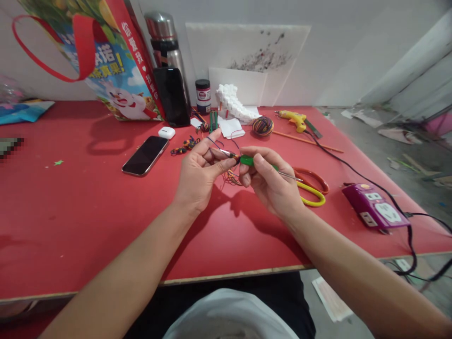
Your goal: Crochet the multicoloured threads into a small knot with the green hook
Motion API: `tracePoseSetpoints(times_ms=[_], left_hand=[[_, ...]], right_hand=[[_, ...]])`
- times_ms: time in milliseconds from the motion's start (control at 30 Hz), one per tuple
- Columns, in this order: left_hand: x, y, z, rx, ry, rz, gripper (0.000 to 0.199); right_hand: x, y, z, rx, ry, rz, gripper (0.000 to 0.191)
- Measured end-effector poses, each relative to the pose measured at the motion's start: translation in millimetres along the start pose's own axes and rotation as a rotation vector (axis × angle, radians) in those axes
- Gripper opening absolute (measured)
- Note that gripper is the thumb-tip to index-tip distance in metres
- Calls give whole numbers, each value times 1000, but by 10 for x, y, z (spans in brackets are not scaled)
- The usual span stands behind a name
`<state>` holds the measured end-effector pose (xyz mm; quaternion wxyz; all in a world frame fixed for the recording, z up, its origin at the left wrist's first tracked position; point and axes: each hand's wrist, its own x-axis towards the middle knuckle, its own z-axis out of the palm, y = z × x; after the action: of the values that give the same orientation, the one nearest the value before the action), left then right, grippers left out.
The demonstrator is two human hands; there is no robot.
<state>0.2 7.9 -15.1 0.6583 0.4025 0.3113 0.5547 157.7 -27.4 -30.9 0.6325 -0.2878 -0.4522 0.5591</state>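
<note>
My right hand (275, 183) grips a crochet hook with a green handle (247, 160); its thin metal shaft sticks out past the palm. Between thumb and fingers, my left hand (196, 176) pinches a small piece of multicoloured crochet (234, 157), partly hidden by the fingertips. The hook's metal tip meets this piece, and dark yarn runs over the raised left index finger. Loose orange and dark strands (231, 177) hang below the hands. Behind them lies a ball of multicoloured yarn (262, 126). Scissors with yellow and orange handles (312, 201) lie beside my right hand, blades hidden.
Left of my hands are a phone (145, 156), white earbud case (166, 133) and knotted yarn pieces (184, 147). Further back stand a gift bag (123, 101), thermos (173, 59) and jar (203, 99). On the right, a glue gun (296, 121) and purple power socket (374, 207) trail cables.
</note>
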Motion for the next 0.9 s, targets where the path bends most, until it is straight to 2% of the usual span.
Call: tracePoseSetpoints(times_ms=[133,267,400,500,600,667,767,900], left_hand=[[-19,-5,11,-20,28,-1,72],[-31,20,14,-4,18,-12,80],[-46,26,23,110,36,27,91],[-67,-3,60,177,101,33,94],[-82,-36,99,147,128,1,95],[-80,-31,99,89,87,-24,100],[-50,38,38,5,-14,-80,112],[5,157,-77,-18,-132,-182,118]], right_hand=[[-17,19,44,-8,59,-5,32],[-11,16,31,0,28,-10,30],[-1,41,-22,-87,-11,-52,30],[-23,101,-29,-312,23,-164,28],[-74,163,1,-644,102,-356,27],[-109,181,18,-788,113,-492,26],[-135,160,15,-828,49,-609,26],[-123,89,-16,-671,-58,-531,26]])
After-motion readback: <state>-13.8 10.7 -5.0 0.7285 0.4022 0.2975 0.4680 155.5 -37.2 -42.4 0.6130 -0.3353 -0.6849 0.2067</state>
